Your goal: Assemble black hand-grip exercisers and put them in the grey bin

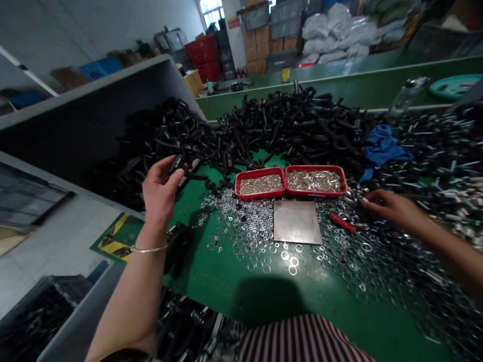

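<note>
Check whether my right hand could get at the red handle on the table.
Likely yes: the right hand is close by, and nothing visible covers the red handle beside the metal plate.

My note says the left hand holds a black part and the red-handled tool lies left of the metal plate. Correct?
Not quite: in the head view, the red-handled tool lies right of the metal plate. The left hand does hold a black part.

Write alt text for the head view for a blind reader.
A person's left hand holds a black part above a green table; the right hand is near scattered small parts. Between the hands are two red trays of small metal pieces and a metal plate, before a heap of black parts.
</note>
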`<state>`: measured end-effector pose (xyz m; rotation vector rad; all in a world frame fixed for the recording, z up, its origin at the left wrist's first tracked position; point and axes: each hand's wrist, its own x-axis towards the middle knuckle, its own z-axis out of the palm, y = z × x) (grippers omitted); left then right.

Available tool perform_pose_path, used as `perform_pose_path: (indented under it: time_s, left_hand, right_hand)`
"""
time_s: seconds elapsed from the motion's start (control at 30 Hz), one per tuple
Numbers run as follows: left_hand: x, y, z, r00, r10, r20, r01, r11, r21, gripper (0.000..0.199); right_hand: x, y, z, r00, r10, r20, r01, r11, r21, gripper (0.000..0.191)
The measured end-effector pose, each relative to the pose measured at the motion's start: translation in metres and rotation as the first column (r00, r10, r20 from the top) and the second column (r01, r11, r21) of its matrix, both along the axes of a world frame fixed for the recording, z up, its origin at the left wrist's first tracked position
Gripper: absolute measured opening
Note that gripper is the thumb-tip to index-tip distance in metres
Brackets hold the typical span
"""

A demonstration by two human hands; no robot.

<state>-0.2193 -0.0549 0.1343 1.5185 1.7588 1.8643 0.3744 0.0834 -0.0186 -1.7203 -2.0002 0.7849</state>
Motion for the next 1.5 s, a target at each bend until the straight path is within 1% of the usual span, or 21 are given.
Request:
perform_pose_path:
  time_s: [0.07,0.13,0.2,0.27,0.33,0.37,0.43,0.5,0.57,0.67,0.77,0.9,1.0,1.07,1.13,1.23,1.3,1.33,1.37,1.43,1.5]
  left_hand:
    - [0.020,-0.008,0.003,0.952,-0.143,0.271,0.108,0.984,0.140,0.030]
    - [0.047,-0.012,-0.003,0.856,-0.279,0.436,0.198,0.954,0.223,0.022]
    - [0.078,-0.014,-0.019,0.806,-0.356,0.474,0.284,0.934,0.218,0.021]
    - [0.105,-0.014,-0.041,0.823,-0.395,0.409,0.398,0.914,0.082,0.021]
    - [0.119,-0.017,-0.066,0.876,-0.432,0.216,0.471,0.862,-0.187,0.017]
    - [0.119,-0.019,-0.077,0.892,-0.444,0.085,0.446,0.835,-0.324,0.015]
    - [0.104,-0.025,-0.096,0.894,-0.413,-0.173,0.268,0.805,-0.530,0.019]
    - [0.079,-0.031,-0.107,0.878,-0.315,-0.360,0.023,0.779,-0.627,0.026]
    - [0.056,-0.035,-0.114,0.841,-0.279,-0.463,-0.136,0.720,-0.681,0.031]
    - [0.044,-0.034,-0.121,0.749,-0.409,-0.521,-0.171,0.641,-0.748,0.030]
    - [0.055,-0.026,-0.127,0.664,-0.485,-0.569,-0.235,0.587,-0.775,0.021]
    - [0.070,-0.021,-0.132,0.568,-0.490,-0.661,-0.352,0.582,-0.733,0.022]
    - [0.070,-0.025,-0.138,0.494,-0.476,-0.728,-0.417,0.605,-0.679,0.027]
    - [0.066,-0.028,-0.143,0.492,-0.441,-0.750,-0.425,0.630,-0.649,0.028]
    - [0.061,-0.030,-0.145,0.559,-0.365,-0.744,-0.390,0.676,-0.625,0.024]
    - [0.058,-0.027,-0.138,0.785,-0.167,-0.596,-0.289,0.752,-0.592,0.022]
    - [0.067,-0.023,-0.130,0.950,-0.079,-0.303,-0.121,0.801,-0.587,0.025]
    - [0.076,-0.020,-0.125,0.991,-0.083,-0.105,0.008,0.819,-0.574,0.029]
    - [0.088,-0.016,-0.122,0.988,-0.118,0.100,0.153,0.824,-0.545,0.034]
    - [0.118,-0.008,-0.119,0.877,-0.209,0.434,0.415,0.785,-0.460,0.040]
    - [0.152,0.000,-0.122,0.758,-0.257,0.600,0.566,0.716,-0.408,0.039]
  right_hand:
    - [-0.002,-0.002,0.005,0.932,-0.212,-0.294,0.168,0.972,-0.167,0.024]
    - [-0.011,-0.005,0.013,0.772,-0.333,-0.541,0.184,0.932,-0.311,0.020]
    - [-0.023,-0.009,0.023,0.662,-0.374,-0.649,0.169,0.919,-0.357,0.016]
    - [-0.036,-0.016,0.032,0.686,-0.367,-0.629,0.217,0.927,-0.304,0.017]
    - [-0.047,-0.028,0.038,0.747,-0.349,-0.565,0.263,0.937,-0.231,0.024]
    - [-0.052,-0.035,0.040,0.760,-0.337,-0.556,0.260,0.941,-0.215,0.029]
    - [-0.064,-0.055,0.041,0.729,-0.315,-0.608,0.208,0.948,-0.242,0.038]
    - [-0.079,-0.077,0.038,0.666,-0.301,-0.683,0.120,0.946,-0.300,0.042]
    - [-0.098,-0.097,0.034,0.614,-0.312,-0.725,0.060,0.934,-0.351,0.041]
    - [-0.134,-0.120,0.025,0.555,-0.322,-0.767,-0.010,0.919,-0.393,0.037]
    - [-0.167,-0.130,0.017,0.527,-0.283,-0.801,-0.113,0.911,-0.396,0.034]
    - [-0.191,-0.128,0.011,0.530,-0.242,-0.813,-0.167,0.910,-0.379,0.033]
    - [-0.196,-0.125,0.011,0.468,-0.285,-0.837,-0.187,0.894,-0.408,0.031]
    - [-0.197,-0.125,0.012,0.414,-0.319,-0.852,-0.190,0.886,-0.424,0.029]
    - [-0.196,-0.125,0.012,0.369,-0.325,-0.870,-0.190,0.890,-0.414,0.029]
    - [-0.192,-0.125,0.011,0.409,-0.273,-0.871,-0.196,0.906,-0.375,0.029]
    - [-0.188,-0.124,0.010,0.480,-0.217,-0.850,-0.227,0.905,-0.360,0.029]
    - [-0.186,-0.122,0.009,0.505,-0.191,-0.842,-0.251,0.900,-0.356,0.029]
    - [-0.184,-0.120,0.009,0.516,-0.171,-0.839,-0.272,0.897,-0.349,0.029]
    - [-0.180,-0.117,0.010,0.519,-0.138,-0.844,-0.300,0.895,-0.331,0.031]
    - [-0.175,-0.113,0.012,0.531,-0.113,-0.840,-0.317,0.893,-0.320,0.032]
